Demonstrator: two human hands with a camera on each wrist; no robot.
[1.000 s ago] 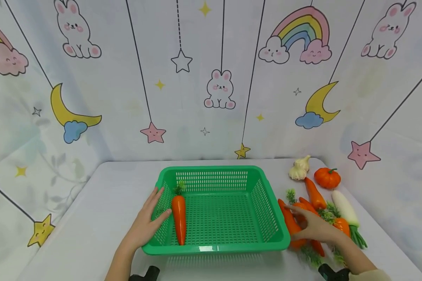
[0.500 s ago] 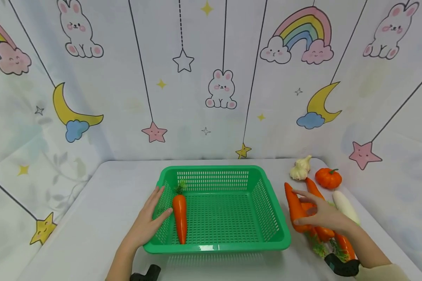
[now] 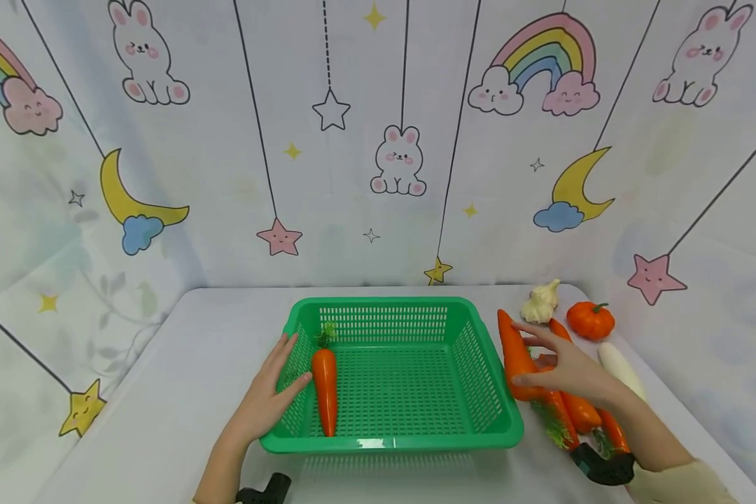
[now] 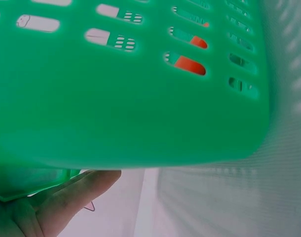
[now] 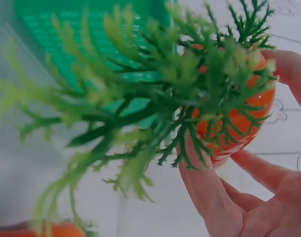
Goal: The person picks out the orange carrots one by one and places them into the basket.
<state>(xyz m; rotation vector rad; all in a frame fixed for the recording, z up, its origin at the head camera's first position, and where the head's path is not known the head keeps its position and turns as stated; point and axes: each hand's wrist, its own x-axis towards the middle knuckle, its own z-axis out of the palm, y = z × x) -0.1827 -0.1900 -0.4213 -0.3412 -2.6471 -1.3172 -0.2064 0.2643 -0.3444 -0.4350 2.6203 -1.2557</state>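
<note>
My right hand grips an orange carrot just past the right rim of the green plastic basket. The carrot's tip points away. In the right wrist view its feathery green top covers much of the orange body, with thumb and fingers around it. Against the basket's left side rests my left hand, its fingers straight and its thumb reaching over the rim. The left wrist view shows part of that hand by the rim. Another carrot lies lengthwise inside, at the left.
Right of the basket lie a garlic bulb, a small pumpkin, a white radish and several orange vegetables, partly hidden by the right arm. A patterned cloth hangs behind the white table.
My right hand has taken hold of a carrot from the pile, lifted it and brought it leftward to the basket's right rim. The left hand stays at the basket's left side.
</note>
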